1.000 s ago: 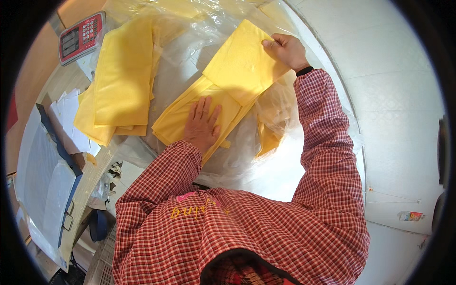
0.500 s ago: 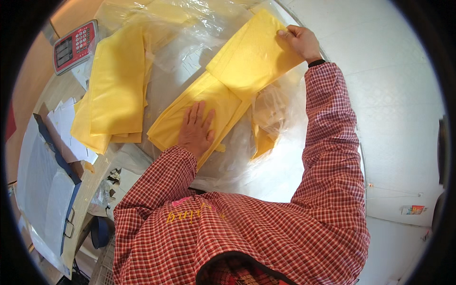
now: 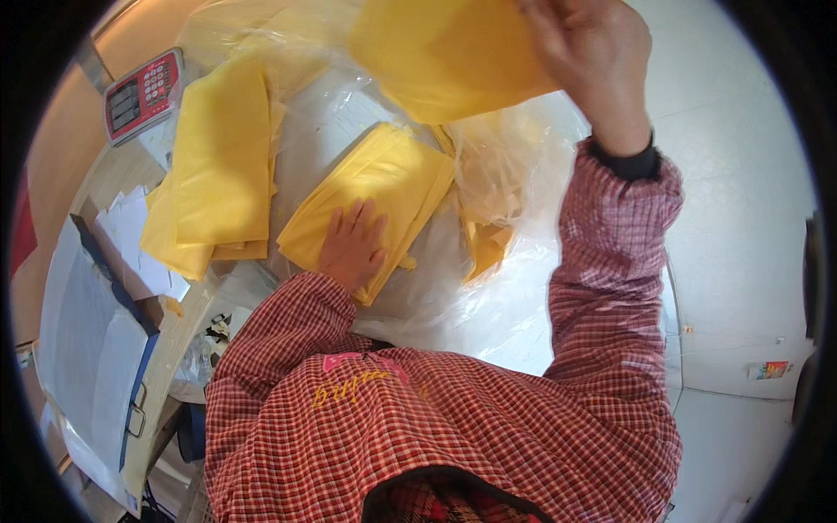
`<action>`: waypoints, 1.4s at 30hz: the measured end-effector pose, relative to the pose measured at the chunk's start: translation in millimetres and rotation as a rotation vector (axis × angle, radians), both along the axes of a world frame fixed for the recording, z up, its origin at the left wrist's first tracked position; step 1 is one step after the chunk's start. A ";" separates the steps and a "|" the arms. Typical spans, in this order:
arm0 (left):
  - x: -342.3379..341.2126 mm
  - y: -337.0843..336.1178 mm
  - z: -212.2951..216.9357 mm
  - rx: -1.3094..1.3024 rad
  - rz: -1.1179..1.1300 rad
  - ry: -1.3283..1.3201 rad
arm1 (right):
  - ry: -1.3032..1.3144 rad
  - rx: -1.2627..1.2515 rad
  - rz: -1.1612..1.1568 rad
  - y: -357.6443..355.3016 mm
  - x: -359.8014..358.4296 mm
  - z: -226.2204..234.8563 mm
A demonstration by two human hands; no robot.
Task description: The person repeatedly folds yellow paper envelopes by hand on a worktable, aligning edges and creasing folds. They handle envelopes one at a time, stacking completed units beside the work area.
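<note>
Item: yellow sheet (image 3: 445, 57), thin, soft, light, probably slippery; best pinched at an edge. My right hand (image 3: 593, 61) is closed on it, holding it raised above the table (image 3: 113, 174).
My left hand (image 3: 353, 244): fingers spread, lying flat on the folded yellow stack (image 3: 392, 183).
Also present: second yellow pile (image 3: 218, 166), crinkled clear plastic wrap (image 3: 488, 296), red scale (image 3: 144, 91), blue clipboard (image 3: 96, 349). White floor to my right.
</note>
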State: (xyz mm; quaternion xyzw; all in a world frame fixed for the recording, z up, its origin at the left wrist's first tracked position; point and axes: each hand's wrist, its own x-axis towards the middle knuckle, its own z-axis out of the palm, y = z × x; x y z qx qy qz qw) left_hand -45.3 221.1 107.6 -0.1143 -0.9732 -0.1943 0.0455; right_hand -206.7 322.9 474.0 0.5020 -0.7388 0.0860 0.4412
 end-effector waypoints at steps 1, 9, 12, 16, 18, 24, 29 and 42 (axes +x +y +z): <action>22.6 -13.0 -3.0 -0.011 0.016 -0.017 | 0.012 -0.037 0.102 -23.4 5.4 -14.0; 86.8 -12.6 -10.3 0.431 0.467 0.244 | -0.021 -0.298 0.315 -90.7 -2.4 -8.6; 86.0 -11.8 -7.3 0.907 0.709 -0.034 | -0.151 0.067 0.290 -124.5 -9.6 -105.4; 86.2 -1.0 -23.8 1.121 0.723 -0.395 | -0.367 0.650 0.347 -67.2 32.4 -227.3; 85.2 -1.0 -22.8 0.996 0.609 -0.536 | -0.735 0.938 0.375 -18.0 47.9 -254.9; 81.1 19.5 -2.5 1.267 0.539 -0.923 | -1.020 0.773 0.326 68.1 88.8 -296.4; 86.5 24.2 -16.4 1.318 0.598 -0.888 | -0.888 0.579 0.478 69.6 94.8 -311.9; 88.1 14.8 -15.8 1.293 0.629 -0.873 | -0.417 0.798 0.633 46.2 94.5 -318.1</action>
